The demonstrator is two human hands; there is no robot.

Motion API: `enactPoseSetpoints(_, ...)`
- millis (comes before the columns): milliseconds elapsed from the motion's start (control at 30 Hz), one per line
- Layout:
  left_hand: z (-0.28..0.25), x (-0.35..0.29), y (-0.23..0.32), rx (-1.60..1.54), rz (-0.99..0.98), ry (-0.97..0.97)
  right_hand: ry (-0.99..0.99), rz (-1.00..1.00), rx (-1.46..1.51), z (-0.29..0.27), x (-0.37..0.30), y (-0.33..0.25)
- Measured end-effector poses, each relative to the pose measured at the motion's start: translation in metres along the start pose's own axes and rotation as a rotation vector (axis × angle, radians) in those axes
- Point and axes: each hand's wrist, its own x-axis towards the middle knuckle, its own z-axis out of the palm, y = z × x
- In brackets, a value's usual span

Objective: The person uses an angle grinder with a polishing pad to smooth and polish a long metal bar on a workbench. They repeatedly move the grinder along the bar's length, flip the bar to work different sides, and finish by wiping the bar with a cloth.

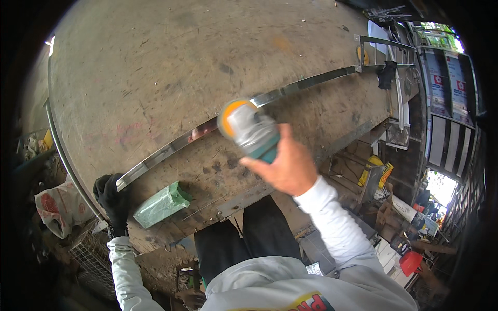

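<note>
A long shiny metal bar (174,147) lies across the worktable. At its near left end my left hand (110,199), in a black glove, closes around the tip. My bare right hand (290,165) grips the teal body of an angle grinder (254,132), which is smeared by motion. The grinder's orange-rimmed disc (226,118) is over the middle of the bar; whether it touches cannot be told. Near the table's front edge, between my hands, sits a green plastic-wrapped block (162,205).
The wide, scratched worktable (207,57) fills the middle. A welded metal frame (386,54) and a black cloth (386,75) are at its far right. A white plastic bag (61,207) hangs at the left edge; a red object (410,263) lies among clutter at right.
</note>
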Motion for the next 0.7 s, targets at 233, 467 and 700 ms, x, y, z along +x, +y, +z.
enactPoseSetpoints(233,-0.005,-0.004,-0.002,0.033,-0.005,-0.027,0.291,0.139,0.025,-0.094,0.026,0.091)
enactPoseSetpoints(467,-0.002,-0.004,-0.001,0.025,-0.024,-0.041,0.287,0.157,-0.098,-0.083,0.042,0.06)
enactPoseSetpoints(700,0.004,-0.009,-0.011,0.032,-0.008,-0.058,-0.155,-0.177,0.018,0.046,0.009,-0.048)
